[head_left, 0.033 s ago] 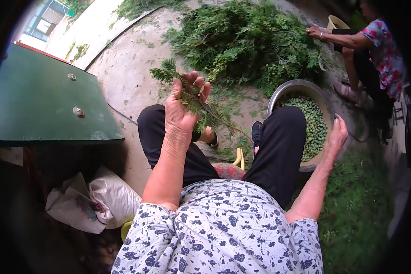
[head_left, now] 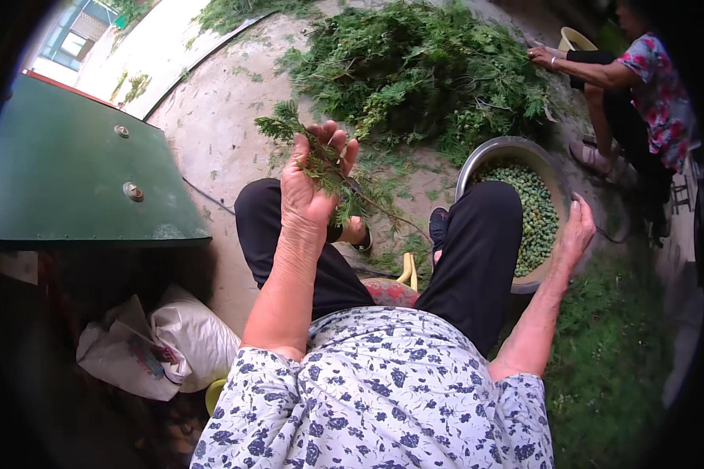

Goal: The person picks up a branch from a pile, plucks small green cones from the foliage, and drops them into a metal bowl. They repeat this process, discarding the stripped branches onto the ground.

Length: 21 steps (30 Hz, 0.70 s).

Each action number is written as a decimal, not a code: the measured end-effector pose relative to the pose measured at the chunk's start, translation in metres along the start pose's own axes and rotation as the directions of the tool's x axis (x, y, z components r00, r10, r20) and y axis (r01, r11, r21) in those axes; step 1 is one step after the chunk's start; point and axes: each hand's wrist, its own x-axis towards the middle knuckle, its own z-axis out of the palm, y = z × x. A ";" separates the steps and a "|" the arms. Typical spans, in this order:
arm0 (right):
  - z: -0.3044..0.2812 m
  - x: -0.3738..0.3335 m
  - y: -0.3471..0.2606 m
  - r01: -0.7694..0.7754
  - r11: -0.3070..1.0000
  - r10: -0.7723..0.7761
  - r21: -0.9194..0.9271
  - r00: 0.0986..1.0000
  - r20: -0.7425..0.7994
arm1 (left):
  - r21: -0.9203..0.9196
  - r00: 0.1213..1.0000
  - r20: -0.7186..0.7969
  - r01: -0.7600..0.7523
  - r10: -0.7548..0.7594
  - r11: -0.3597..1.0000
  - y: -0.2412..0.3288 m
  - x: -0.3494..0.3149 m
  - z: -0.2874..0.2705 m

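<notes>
We are holding the sprig (head_left: 336, 177) in our loosely curled left hand (head_left: 303, 191), risking a drop; our right hand (head_left: 576, 233), perhaps gripping the bowl (head_left: 552, 166), is risking tipping the berries (head_left: 533, 211).

You wear a white shirt (head_left: 391, 375) printed all over with dark blue flowers and thin, small sprigs. Its loose fabric creases in soft folds across your front. The short sleeves (head_left: 252, 406) carry the same print and leave your forearms (head_left: 280, 293), left hand (head_left: 309, 184) and right hand (head_left: 576, 230) bare. Your trousers (head_left: 481, 254) are plain black, smooth and roomy. Below them your right shoe (head_left: 438, 223) looks dark, its details too small to tell.
</notes>
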 end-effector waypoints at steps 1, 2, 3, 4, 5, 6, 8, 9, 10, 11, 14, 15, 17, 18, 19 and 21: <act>0.005 -0.008 -0.021 -0.018 0.991 0.013 0.131 0.999 0.042 | -0.039 0.999 0.038 0.018 -0.017 0.999 0.004 0.000 -0.003; 0.011 -0.020 -0.049 -0.041 0.965 0.019 0.260 0.996 0.090 | -0.048 0.999 0.039 0.015 -0.013 0.999 0.006 0.000 -0.002; 0.015 -0.036 -0.081 -0.026 0.958 -0.036 0.287 0.978 0.207 | -0.085 0.998 0.062 0.006 -0.001 0.996 0.010 -0.001 -0.001; 0.021 -0.053 -0.108 -0.013 0.950 -0.091 0.312 0.944 0.317 | -0.125 0.996 0.085 0.002 0.009 0.992 0.013 -0.002 0.000; 0.029 -0.068 -0.124 0.124 0.942 -0.248 0.311 0.883 0.398 | -0.156 0.995 0.101 -0.005 0.021 0.988 0.015 -0.003 0.004; 0.036 -0.081 -0.138 0.258 0.911 -0.391 0.322 0.791 0.471 | -0.163 0.994 0.104 -0.007 0.024 0.987 0.018 -0.002 0.008; 0.053 -0.107 -0.159 0.233 0.877 -0.469 0.421 0.611 0.638 | -0.168 0.988 0.143 -0.038 0.063 0.985 0.027 -0.005 0.017; 0.063 -0.116 -0.157 0.172 0.878 -0.459 0.446 0.566 0.685 | -0.160 0.984 0.153 -0.062 0.087 0.985 0.026 -0.004 0.022; 0.070 -0.122 -0.156 0.107 0.878 -0.449 0.466 0.518 0.728 | -0.168 0.984 0.155 -0.056 0.083 0.984 0.025 -0.003 0.026; 0.073 -0.129 -0.159 -0.026 0.915 -0.346 0.403 0.463 0.816 | -0.160 0.984 0.151 -0.074 0.099 0.984 0.028 -0.004 0.029; 0.077 -0.134 -0.173 -0.235 0.931 -0.170 0.279 0.396 0.902 | -0.170 0.983 0.152 -0.081 0.107 0.982 0.036 -0.004 0.031; 0.081 -0.131 -0.170 -0.171 0.914 -0.258 0.368 0.454 0.853 | -0.145 0.979 0.167 -0.092 0.116 0.985 0.039 -0.002 0.031; 0.083 -0.116 -0.172 -0.160 0.894 -0.274 0.418 0.543 0.794 | -0.130 0.970 0.178 -0.142 0.164 0.981 0.061 0.009 0.023; 0.079 -0.105 -0.179 -0.184 0.885 -0.254 0.427 0.577 0.776 | -0.129 0.961 0.212 -0.155 0.180 0.980 0.074 0.013 0.024; 0.079 -0.094 -0.181 -0.210 0.882 -0.213 0.421 0.620 0.755 | -0.104 0.957 0.173 -0.217 0.232 0.971 0.085 0.017 0.026; 0.079 -0.068 -0.178 -0.153 0.895 -0.218 0.419 0.668 0.711 | -0.043 0.939 0.029 -0.343 0.344 0.938 0.106 0.023 0.034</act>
